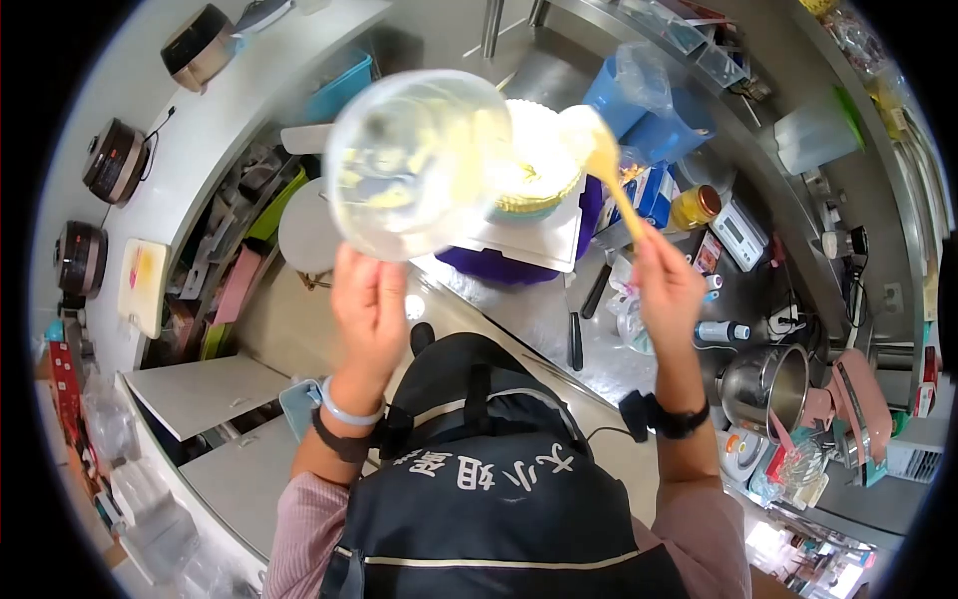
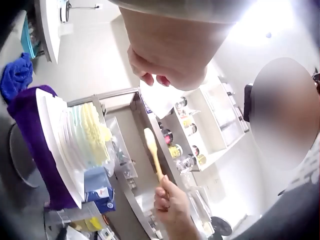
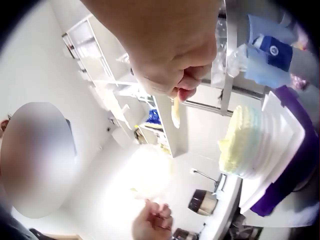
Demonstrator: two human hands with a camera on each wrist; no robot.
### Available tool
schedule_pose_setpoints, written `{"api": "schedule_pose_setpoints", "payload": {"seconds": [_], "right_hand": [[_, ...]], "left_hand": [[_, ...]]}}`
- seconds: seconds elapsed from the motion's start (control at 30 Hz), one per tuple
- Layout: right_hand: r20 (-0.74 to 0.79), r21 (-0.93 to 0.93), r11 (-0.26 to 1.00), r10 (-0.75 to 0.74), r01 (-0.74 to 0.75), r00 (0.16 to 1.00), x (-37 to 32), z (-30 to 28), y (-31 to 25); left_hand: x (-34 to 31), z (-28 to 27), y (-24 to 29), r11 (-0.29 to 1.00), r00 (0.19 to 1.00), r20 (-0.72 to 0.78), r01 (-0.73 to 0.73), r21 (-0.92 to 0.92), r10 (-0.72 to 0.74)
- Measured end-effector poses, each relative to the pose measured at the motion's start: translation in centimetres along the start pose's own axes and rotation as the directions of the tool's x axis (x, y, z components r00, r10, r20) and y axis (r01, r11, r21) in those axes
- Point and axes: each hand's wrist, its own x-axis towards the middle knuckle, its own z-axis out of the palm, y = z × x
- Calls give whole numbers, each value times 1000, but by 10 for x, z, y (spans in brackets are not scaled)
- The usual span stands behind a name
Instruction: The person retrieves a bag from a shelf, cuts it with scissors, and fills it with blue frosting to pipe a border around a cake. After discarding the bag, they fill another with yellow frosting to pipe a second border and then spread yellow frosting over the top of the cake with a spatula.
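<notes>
My left hand [image 1: 371, 304] grips the rim of a translucent plastic bowl [image 1: 419, 165], tilted up with its inside showing pale yellow cream smears. In my right hand [image 1: 667, 285] is the handle of a yellow spatula [image 1: 623, 205], its head coated with cream. The spatula head is beside a cake [image 1: 539, 185], and the bowl overlaps the cake's left side in the head view. Pale yellow ruffles top the cake [image 2: 95, 132], with bluish and white layers below. Under it lie a white board [image 1: 524, 248] and a purple cloth [image 1: 499, 270].
Black-handled knives [image 1: 576, 339] lie on the steel counter near its front edge. To the right are a yellow-filled jar [image 1: 696, 207], a kitchen scale [image 1: 736, 235], a steel mixing bowl [image 1: 763, 389] and a pink stand mixer [image 1: 858, 409]. Blue containers [image 1: 609, 95] stand behind the cake.
</notes>
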Motion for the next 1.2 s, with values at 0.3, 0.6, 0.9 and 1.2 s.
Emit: {"api": "schedule_pose_setpoints", "payload": {"seconds": [0.3, 0.6, 0.9, 1.2], "right_hand": [[116, -43, 743, 668, -668, 735, -141, -183, -78], [-177, 79, 410, 903, -909, 392, -244, -241, 61], [-161, -625, 755, 124, -199, 979, -213, -201, 18], [196, -418, 907, 144, -50, 970, -167, -38, 119]], "left_hand": [[-78, 133, 61, 895, 556, 820, 287, -342, 135], [-228, 307, 43, 740, -385, 923, 615, 271, -18], [-251, 344, 31, 776, -237, 972, 614, 147, 4], [-133, 184, -50, 693, -379, 920, 638, 335, -96]]}}
